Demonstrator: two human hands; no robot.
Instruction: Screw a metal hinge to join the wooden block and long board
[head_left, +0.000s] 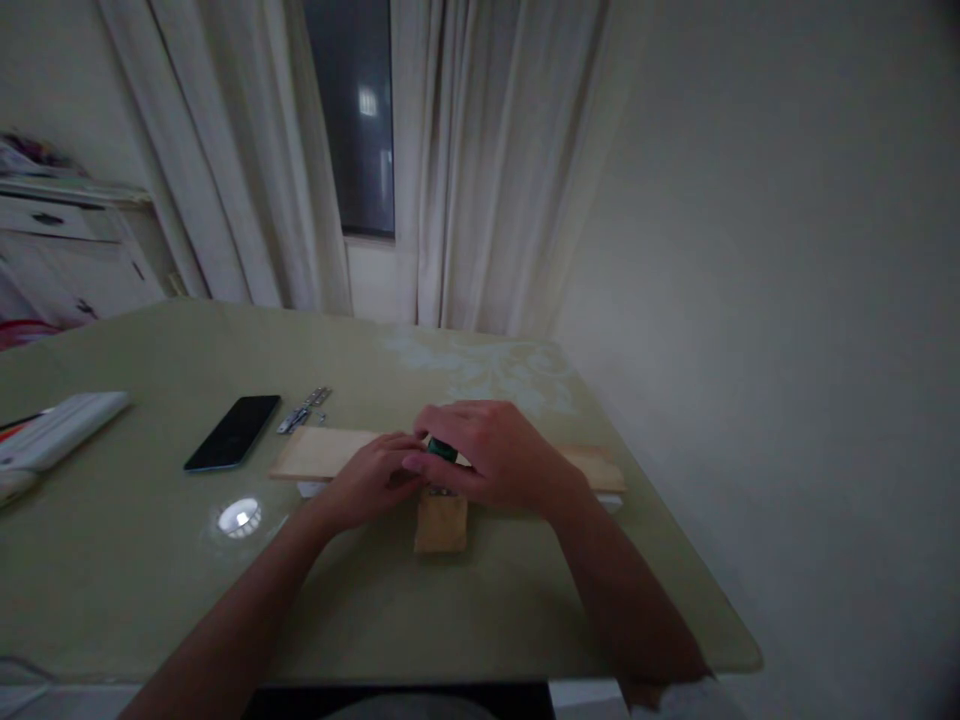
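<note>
My right hand [499, 455] is closed round a green-handled screwdriver [442, 450], whose shaft is hidden. Against it, my left hand [379, 480] has its fingers pressed together beside the tool; what they pinch is hidden. Below the hands, a metal hinge [441, 491] shows in part at the top of a small wooden block [441, 524]. A long pale wooden board [322, 453] runs crosswise behind and under both hands, its right end [596, 468] showing past my right wrist.
Loose metal hinges [304, 410] with small bits beside them lie behind the board's left end. A black phone [234, 432] is to their left, and a long white case [64, 430] sits farther left. The table [450, 620] meets a wall on the right and curtains behind.
</note>
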